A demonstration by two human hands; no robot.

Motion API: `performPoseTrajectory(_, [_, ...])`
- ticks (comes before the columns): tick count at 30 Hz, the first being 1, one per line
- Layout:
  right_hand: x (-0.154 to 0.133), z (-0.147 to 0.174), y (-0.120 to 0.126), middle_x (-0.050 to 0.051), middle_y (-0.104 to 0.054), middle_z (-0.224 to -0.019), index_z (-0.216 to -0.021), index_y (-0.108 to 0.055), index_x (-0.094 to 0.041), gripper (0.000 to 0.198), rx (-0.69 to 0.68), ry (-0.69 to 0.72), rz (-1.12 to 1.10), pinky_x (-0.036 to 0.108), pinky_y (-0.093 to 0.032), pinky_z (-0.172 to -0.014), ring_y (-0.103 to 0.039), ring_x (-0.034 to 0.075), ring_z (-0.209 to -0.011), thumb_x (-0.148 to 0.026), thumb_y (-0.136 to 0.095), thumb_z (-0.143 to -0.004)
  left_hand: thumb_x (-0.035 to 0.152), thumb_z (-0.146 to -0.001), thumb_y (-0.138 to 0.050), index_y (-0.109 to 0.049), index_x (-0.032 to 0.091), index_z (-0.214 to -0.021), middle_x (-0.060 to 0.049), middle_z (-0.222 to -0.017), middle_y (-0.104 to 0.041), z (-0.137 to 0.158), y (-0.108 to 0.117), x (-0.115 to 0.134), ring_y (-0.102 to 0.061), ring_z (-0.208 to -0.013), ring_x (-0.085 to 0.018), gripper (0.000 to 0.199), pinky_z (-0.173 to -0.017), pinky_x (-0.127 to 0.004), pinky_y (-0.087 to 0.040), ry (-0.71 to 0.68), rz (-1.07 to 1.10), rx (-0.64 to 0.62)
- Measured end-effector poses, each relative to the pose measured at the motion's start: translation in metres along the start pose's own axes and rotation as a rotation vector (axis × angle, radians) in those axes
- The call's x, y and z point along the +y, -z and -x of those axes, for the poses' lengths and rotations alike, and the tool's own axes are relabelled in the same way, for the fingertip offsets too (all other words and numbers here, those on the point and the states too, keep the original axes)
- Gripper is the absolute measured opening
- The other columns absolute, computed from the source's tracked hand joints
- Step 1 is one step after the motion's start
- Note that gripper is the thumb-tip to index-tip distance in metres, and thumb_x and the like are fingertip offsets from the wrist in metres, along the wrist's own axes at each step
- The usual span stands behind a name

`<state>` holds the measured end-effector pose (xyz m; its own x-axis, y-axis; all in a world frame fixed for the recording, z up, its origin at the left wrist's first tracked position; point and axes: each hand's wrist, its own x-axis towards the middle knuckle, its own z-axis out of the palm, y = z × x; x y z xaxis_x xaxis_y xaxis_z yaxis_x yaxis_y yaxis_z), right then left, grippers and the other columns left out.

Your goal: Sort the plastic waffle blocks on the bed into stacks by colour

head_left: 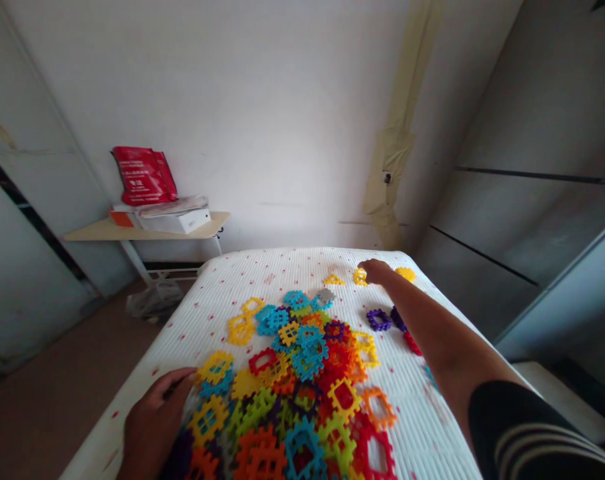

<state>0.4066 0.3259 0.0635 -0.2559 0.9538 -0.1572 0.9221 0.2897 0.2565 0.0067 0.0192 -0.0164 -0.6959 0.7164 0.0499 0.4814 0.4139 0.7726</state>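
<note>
At the far end of the bed my right hand (376, 271) reaches out, its fingers closed on a yellow interlocking plastic tile (360, 277) at the sheet's surface. A yellow triangular piece (334, 280) lies to its left, and a round yellow piece (406, 274) to its right. My left hand (155, 420) rests at the left edge of the heap, fingers curled and thumb near the index fingertip. Its fingertips are beside a yellow window tile (216, 367); what they hold, if anything, is hidden. The heap of mixed tiles (309, 353) is blue, orange, red, green, purple and yellow.
A white ribbed sheet (262, 270) covers the bed. Purple tiles (379, 320) lie right of the heap, partly under my forearm. A side table (99, 230) at the left carries a red bag (145, 177) and boxes. Grey cabinets (527, 220) stand on the right.
</note>
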Motion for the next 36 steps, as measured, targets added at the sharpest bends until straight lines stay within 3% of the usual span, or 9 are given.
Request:
performPoseTrajectory(6, [-0.014,-0.011,-0.012,0.008,-0.055,-0.117,-0.118,-0.053,-0.016,0.032,-0.057,-0.001,0.011,0.041,-0.05,-0.082,-0.057,0.021,-0.099,-0.033,-0.054,-0.09,0.05,-0.063,-0.052,-0.068,0.022,-0.081,-0.003,-0.083,-0.071,0.003,0.001,0.003,-0.063,-0.08,-0.025,0.036,-0.077,-0.033,-0.047,0.015,0.041,-0.009])
performPoseTrajectory(12, [-0.019,-0.011,-0.022,0.008,-0.055,-0.118,-0.118,-0.053,-0.016,0.032,-0.022,0.011,0.021,0.042,-0.05,-0.083,-0.057,0.021,-0.099,-0.033,-0.054,-0.09,0.047,-0.062,-0.054,-0.067,0.019,-0.081,-0.005,-0.081,-0.071,0.005,0.003,0.011,-0.064,-0.08,-0.024,0.037,-0.074,-0.032,-0.049,0.052,0.139,-0.012])
performPoseTrajectory(18, [-0.03,0.003,-0.008,0.013,-0.056,-0.121,-0.123,-0.052,-0.022,0.044,0.117,0.061,0.011,0.042,-0.046,-0.084,-0.052,0.028,-0.111,-0.012,-0.057,-0.081,0.041,-0.064,-0.055,-0.066,0.018,-0.088,-0.006,-0.093,-0.072,0.001,0.014,0.015,-0.065,-0.089,-0.023,0.036,-0.08,-0.031,-0.05,-0.022,0.234,-0.097])
performPoseTrajectory(23, [-0.056,0.038,-0.002,0.011,-0.054,-0.125,-0.125,-0.051,-0.024,0.051,0.22,0.223,-0.02,0.038,-0.044,-0.086,-0.05,0.026,-0.115,-0.008,-0.054,-0.076,0.04,-0.068,-0.052,-0.068,0.017,-0.088,-0.006,-0.091,-0.072,-0.008,0.019,0.034,-0.066,-0.087,-0.023,0.034,-0.079,-0.031,-0.05,-0.156,0.08,-0.279])
performPoseTrajectory(27, [-0.076,0.071,-0.011,0.01,-0.055,-0.124,-0.121,-0.053,-0.022,0.048,0.227,0.343,-0.04,0.036,-0.044,-0.087,-0.051,0.025,-0.113,-0.011,-0.057,-0.074,0.03,-0.07,-0.052,-0.067,0.017,-0.099,-0.008,-0.105,-0.069,-0.029,0.006,0.058,-0.063,-0.098,-0.022,0.036,-0.088,-0.031,-0.046,-0.345,-0.127,-0.288])
performPoseTrajectory(30, [-0.083,0.088,-0.017,0.011,-0.057,-0.121,-0.118,-0.056,-0.02,0.047,0.225,0.381,-0.044,0.036,-0.044,-0.086,-0.052,0.025,-0.111,-0.011,-0.058,-0.072,0.021,-0.063,-0.059,-0.067,0.017,-0.101,-0.008,-0.108,-0.068,-0.05,-0.013,0.073,-0.061,-0.102,-0.023,0.038,-0.092,-0.03,-0.043,-0.366,-0.166,-0.281])
performPoseTrajectory(36, [-0.078,0.102,-0.013,0.012,-0.058,-0.119,-0.117,-0.056,-0.018,0.045,0.236,0.399,-0.045,0.038,-0.045,-0.084,-0.054,0.026,-0.108,-0.012,-0.056,-0.073,0.012,-0.054,-0.065,-0.066,0.021,-0.101,-0.004,-0.096,-0.071,-0.071,-0.045,0.08,-0.066,-0.089,-0.022,0.048,-0.077,-0.026,-0.048,-0.357,-0.165,-0.328])
